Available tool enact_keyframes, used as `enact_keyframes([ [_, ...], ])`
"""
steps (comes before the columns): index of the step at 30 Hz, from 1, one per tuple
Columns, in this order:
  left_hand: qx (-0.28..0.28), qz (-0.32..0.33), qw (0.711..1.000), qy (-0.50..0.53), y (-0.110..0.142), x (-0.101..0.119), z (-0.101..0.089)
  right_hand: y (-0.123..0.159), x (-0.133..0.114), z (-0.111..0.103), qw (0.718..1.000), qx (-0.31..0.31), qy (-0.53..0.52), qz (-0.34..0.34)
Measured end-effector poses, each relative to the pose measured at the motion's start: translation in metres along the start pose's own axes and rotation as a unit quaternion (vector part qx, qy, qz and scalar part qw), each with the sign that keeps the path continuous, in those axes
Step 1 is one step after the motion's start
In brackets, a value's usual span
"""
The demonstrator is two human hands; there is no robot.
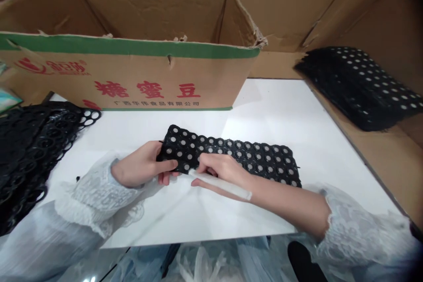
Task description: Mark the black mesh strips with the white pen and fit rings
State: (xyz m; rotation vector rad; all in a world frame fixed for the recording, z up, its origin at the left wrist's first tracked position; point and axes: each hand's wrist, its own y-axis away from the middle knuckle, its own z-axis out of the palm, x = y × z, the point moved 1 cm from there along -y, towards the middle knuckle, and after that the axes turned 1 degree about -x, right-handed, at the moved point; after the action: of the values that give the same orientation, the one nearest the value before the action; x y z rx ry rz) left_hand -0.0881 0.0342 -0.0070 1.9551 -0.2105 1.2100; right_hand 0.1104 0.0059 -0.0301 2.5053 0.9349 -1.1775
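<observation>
A black rubbery sheet [247, 156] with rows of round cups, each showing a pale grey disc, lies slanted across the white table. My left hand [153, 165] grips its left end, thumb on top and fingers curled underneath. Between the fingers of my right hand [220, 169] is a slim white stick-like tool [228, 185], its tip near the sheet's lower left edge. The right hand covers part of the sheet's front rows, so what the tip touches is hard to see. White lace cuffs surround both forearms.
Behind the sheet stands a large open cardboard box [172, 79] with a green rim band. Black ringed sheets [39, 150] are piled at the left. More black sheets with pale discs [360, 83] lie stacked at the right, past the edge of the white table [280, 105].
</observation>
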Motion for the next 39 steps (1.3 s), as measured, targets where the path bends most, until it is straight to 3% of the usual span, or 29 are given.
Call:
enact_keyframes([
  [4,-0.010,0.007,1.000,0.015,-0.0036,-0.0005,-0.0021,0.0011,0.0014,-0.0034,1.000,-0.003,-0.021,0.007],
  [13,-0.025,0.014,0.999,0.026,-0.0033,-0.0030,-0.0032,0.0017,0.0021,-0.0039,0.998,0.013,-0.001,-0.057],
  [20,-0.032,-0.016,0.998,0.055,-0.0061,-0.0059,-0.0064,0.0035,0.0031,-0.0028,0.992,0.013,0.047,-0.117],
  [24,-0.032,-0.002,0.998,0.051,-0.0057,-0.0060,-0.0063,0.0036,0.0015,-0.0006,0.990,0.006,0.085,-0.116],
  [39,-0.034,-0.001,0.997,0.065,-0.0062,-0.0065,-0.0057,0.0028,0.0009,-0.0005,0.992,0.032,0.059,-0.103],
])
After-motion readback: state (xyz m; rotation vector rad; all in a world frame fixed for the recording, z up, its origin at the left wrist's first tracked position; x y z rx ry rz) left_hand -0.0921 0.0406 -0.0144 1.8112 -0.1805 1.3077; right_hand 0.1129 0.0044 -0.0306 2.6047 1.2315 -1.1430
